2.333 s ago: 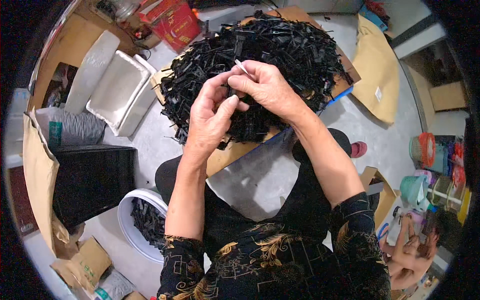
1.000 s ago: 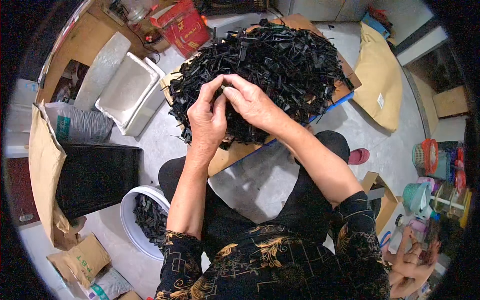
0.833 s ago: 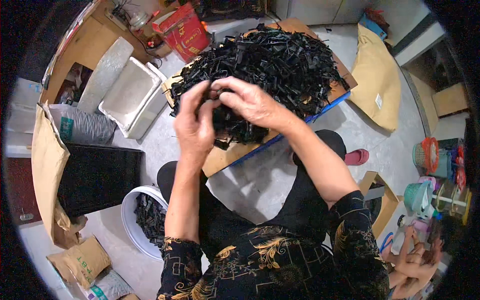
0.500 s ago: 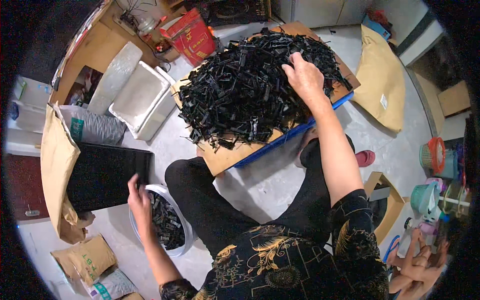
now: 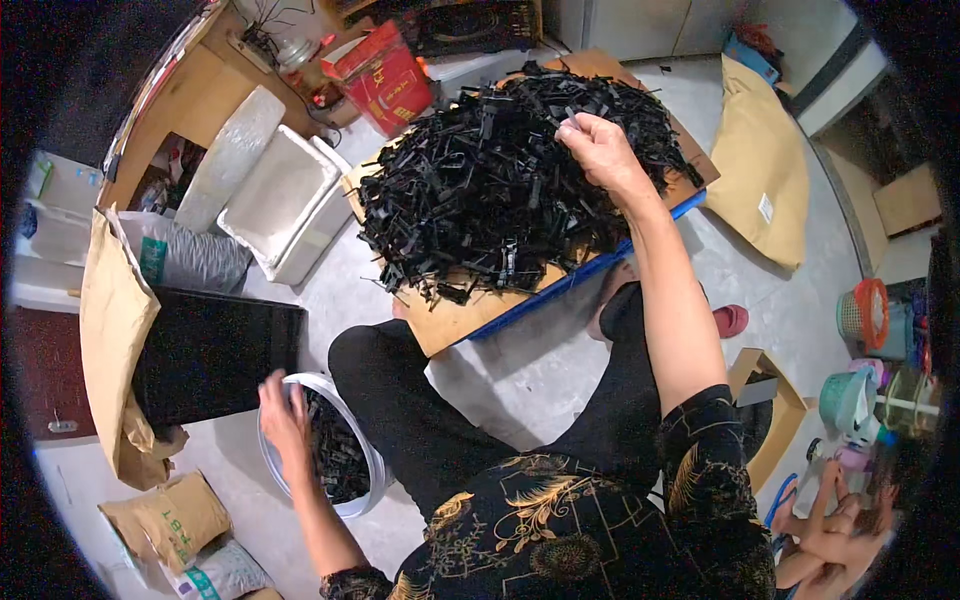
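A large heap of small black plastic parts covers most of a brown board in front of me. Over the heap's right side, my right hand pinches one small black plastic part between thumb and fingertips. Down at the left, a white bucket stands on the floor beside my knee, with more black parts inside. Above the bucket's left rim is my left hand, its fingers slightly blurred but apart, with nothing seen in them.
Left of the board are a white foam box and a black box-like piece. A red box stands behind. On the right lie a full tan sack and an open carton. Another person's bare limbs show at lower right.
My right hand has drawn slightly nearer me, and a small black part now shows in its fingertips. My left hand has shifted a little right and down, over the bucket's rim.
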A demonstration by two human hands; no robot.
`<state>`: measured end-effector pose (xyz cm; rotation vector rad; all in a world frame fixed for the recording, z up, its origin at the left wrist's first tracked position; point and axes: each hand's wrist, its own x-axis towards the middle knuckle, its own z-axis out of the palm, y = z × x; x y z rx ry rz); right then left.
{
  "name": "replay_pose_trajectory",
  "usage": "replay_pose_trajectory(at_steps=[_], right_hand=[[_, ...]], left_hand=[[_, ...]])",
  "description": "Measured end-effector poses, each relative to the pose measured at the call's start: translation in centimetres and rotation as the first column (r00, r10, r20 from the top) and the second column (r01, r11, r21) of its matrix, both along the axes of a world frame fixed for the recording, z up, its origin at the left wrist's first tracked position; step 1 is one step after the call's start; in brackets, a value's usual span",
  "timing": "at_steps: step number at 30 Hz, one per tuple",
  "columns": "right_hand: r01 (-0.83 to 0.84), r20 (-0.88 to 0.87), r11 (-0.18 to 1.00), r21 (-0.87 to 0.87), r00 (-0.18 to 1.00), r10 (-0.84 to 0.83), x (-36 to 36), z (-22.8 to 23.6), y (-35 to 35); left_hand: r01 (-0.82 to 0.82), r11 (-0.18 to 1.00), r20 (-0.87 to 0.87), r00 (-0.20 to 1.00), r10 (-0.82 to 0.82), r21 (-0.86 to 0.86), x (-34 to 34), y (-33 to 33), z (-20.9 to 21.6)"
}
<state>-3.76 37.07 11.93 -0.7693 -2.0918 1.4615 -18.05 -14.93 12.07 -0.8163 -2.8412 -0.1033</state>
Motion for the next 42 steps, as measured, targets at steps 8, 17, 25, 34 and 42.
replay_pose_trajectory(at_steps=[8,17,25,34,42], right_hand=[[-0.204,-0.276,0.974,0.103,0.935,0.225,-1.1,0.6,-6.7],[-0.298,-0.211,0.940,0.165,0.920,0.329,-1.2,1.6,-8.6],[-0.256,-0.143,0.941,0.222,0.946,0.291,-1.4,0.9,-8.6],[-0.337,-0.171,0.942,-0.001,0.928,0.332,-1.8,1.3,-9.3],[-0.356,-0.069,0.929,0.099,0.929,0.364,-1.7,1.4,-9.0]], left_hand=[[-0.449,0.436,0.581,0.259,-0.772,0.780,2.2,24.5,5.3],[-0.624,0.261,0.343,0.012,-0.939,0.737,0.9,30.7,1.6],[-0.554,0.239,0.390,0.171,-0.905,0.798,1.1,31.0,1.2],[-0.214,0.338,0.395,0.357,-0.846,0.917,2.3,31.3,0.9],[-0.123,0.393,0.404,0.449,-0.797,0.911,2.6,31.5,0.6]])
